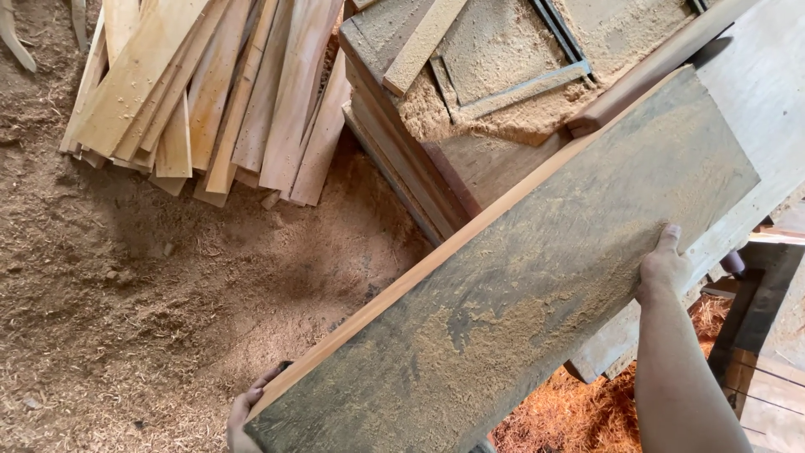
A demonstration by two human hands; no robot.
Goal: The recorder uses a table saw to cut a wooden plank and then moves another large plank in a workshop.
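Now my left hand (245,413) grips the near corner and my right hand (664,267) clamps the far edge of the dusty plank (520,285), 2 hands wide apart to balance it above the sawdust floor (126,319).

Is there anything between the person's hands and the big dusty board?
Nothing visible. The left hand grips the wide board at its lower corner, and the right hand holds its right edge directly.

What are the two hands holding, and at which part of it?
A wide, sawdust-covered wooden board. The left hand grips its near lower corner at the long pale edge; the right hand holds the opposite long edge, thumb on top.
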